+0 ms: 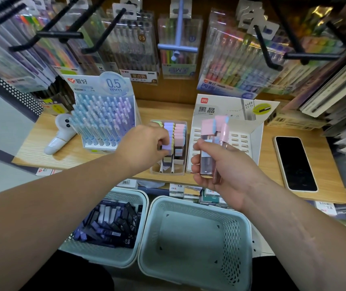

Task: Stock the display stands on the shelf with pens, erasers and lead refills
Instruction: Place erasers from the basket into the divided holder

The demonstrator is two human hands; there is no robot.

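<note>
Reference item: one clear eraser tray (167, 172), mid-way along the wooden shelf (39, 148).

1. Left of the tray: one pen stand (96, 85), packed with capped pens (102, 120) shading from blue to lilac. Too many to count.
2. Below and left of the tray, off the shelf: one pale basket (105, 256) holding a heap of dark lead refill boxes (113, 224). Count not determinable.
3. Over the tray's left side: left grip (144, 143), fingers curled, pinching one lilac eraser (166, 147).
4. In the tray: pastel erasers (180, 133) standing on end in rows.
5. Below and right of the tray: a second pale basket (188, 238).
6. Just right of the tray: right grip (220, 164), closed round a bundle of pink-topped erasers (207, 152) held upright above the shelf. At least two.
7. Right of the tray: one white lead refill stand (239, 141), slots showing.
8. Far right of the tray: one phone (295, 162), flat, screen up.
</note>
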